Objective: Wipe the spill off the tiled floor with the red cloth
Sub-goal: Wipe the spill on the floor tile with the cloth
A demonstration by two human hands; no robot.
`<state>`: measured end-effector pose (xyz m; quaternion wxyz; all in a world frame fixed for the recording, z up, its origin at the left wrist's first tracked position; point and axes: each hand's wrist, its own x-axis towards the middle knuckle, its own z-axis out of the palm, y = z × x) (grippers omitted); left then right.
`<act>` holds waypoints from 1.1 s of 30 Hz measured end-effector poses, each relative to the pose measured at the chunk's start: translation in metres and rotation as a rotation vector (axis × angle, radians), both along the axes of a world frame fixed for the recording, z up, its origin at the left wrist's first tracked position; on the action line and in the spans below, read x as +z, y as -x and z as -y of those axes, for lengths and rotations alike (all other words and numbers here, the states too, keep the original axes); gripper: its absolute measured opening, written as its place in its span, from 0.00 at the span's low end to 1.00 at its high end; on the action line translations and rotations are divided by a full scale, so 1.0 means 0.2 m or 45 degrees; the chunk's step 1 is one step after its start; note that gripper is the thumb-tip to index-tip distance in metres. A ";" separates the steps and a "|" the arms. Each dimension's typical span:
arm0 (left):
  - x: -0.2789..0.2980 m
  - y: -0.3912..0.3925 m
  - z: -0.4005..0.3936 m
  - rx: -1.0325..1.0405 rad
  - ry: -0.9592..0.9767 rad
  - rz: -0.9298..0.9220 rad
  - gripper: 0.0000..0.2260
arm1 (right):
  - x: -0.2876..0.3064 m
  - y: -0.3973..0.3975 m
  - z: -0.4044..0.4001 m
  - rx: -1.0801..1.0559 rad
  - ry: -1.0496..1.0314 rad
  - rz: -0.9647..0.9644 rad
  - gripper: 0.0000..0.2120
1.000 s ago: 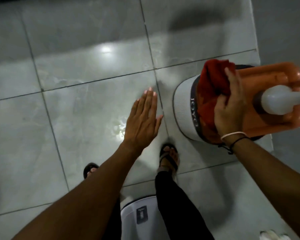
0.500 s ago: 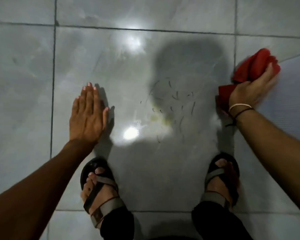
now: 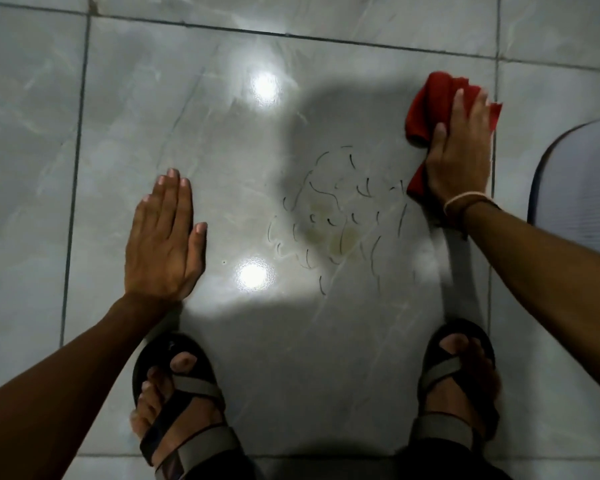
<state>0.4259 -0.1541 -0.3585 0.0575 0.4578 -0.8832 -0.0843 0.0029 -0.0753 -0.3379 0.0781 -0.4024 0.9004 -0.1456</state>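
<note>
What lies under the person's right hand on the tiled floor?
The right hand presses on a bunched red cloth, whose folds stick out beyond the fingers and beside the wrist. The cloth's middle and the tiled floor beneath it are covered, so hidden.

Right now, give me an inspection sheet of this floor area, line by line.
Surface: grey tiled floor, glossy, two light glares.
Job's things: yellowish spill with dark strands, unwiped; red cloth right of it.
Clutter: grey mat at right edge.
Grippers: left hand open and flat, empty; right hand pressing the cloth, two wristbands.
Cables: nothing seen.
Surroundings: two sandalled feet at the near edge.
</note>
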 end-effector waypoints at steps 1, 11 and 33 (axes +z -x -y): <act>0.00 0.00 0.00 0.003 -0.006 0.002 0.28 | 0.00 -0.03 0.07 -0.007 0.010 0.000 0.28; 0.02 0.01 0.00 0.042 -0.051 -0.002 0.28 | -0.01 -0.89 -0.18 1.098 0.114 0.157 0.27; 0.01 0.01 0.01 0.030 -0.012 -0.050 0.28 | -0.04 -0.96 -0.55 1.861 0.047 0.160 0.32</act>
